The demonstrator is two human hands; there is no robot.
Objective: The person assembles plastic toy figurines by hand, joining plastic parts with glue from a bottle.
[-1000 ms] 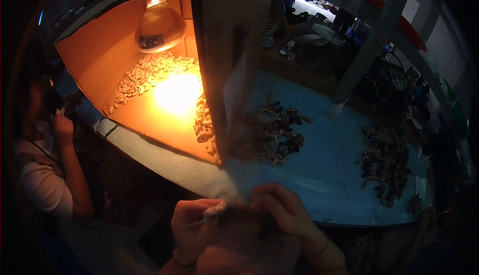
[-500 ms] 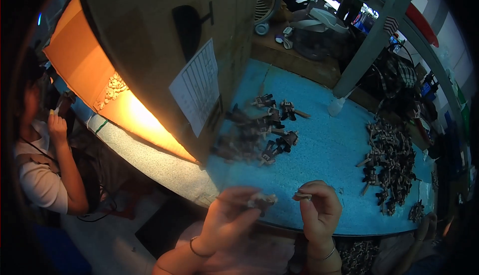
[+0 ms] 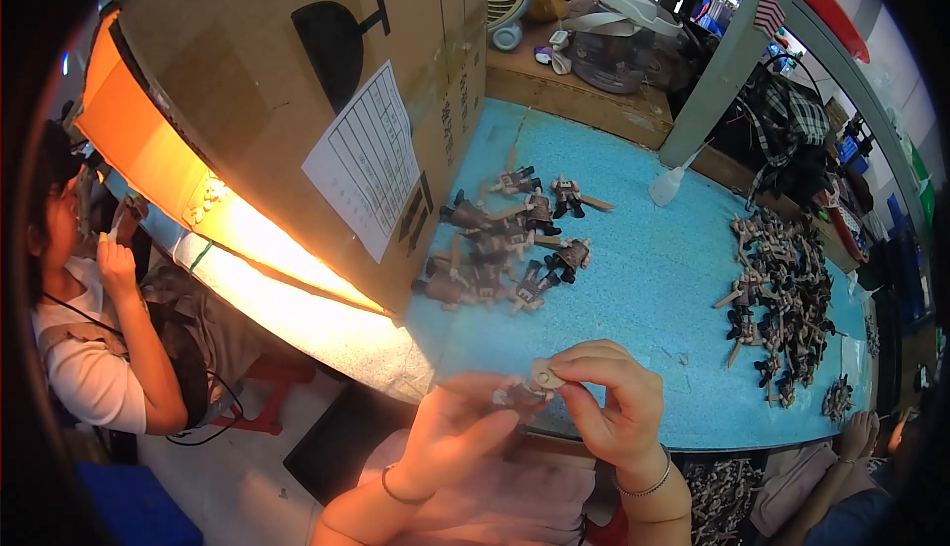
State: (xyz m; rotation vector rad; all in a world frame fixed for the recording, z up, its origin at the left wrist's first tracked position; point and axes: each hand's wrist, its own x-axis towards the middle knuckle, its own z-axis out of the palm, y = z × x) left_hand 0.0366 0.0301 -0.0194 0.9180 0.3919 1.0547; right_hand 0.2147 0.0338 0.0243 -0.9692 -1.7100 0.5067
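Close to the near edge of the blue table (image 3: pixel 633 289), my left hand (image 3: pixel 445 432) is closed on a small toy figure (image 3: pixel 522 395), pale at one end and dark brown below, partly blurred. My right hand (image 3: pixel 621 402) pinches a small beige disc-shaped piece (image 3: pixel 543 375) between thumb and fingertips. The piece sits right at the pale end of the figure; whether they touch, I cannot tell. Beyond my hands lies a loose group of similar toy figures (image 3: pixel 534 284), brown and beige, several with flat tan sticks.
A big cardboard box (image 3: pixel 247 71) stands at left, lit orange inside. A dense pile of figures (image 3: pixel 787 298) lies at right. A grey post (image 3: pixel 727 61) rises at the back beside a wooden ledge (image 3: pixel 574 100). One person (image 3: pixel 99 348) sits at left; another's hand (image 3: pixel 859 437) shows at right.
My right hand has moved left and slightly up, bringing the beige piece against or beside the figure. My left hand stays nearly in place. The whole view has shifted a little.
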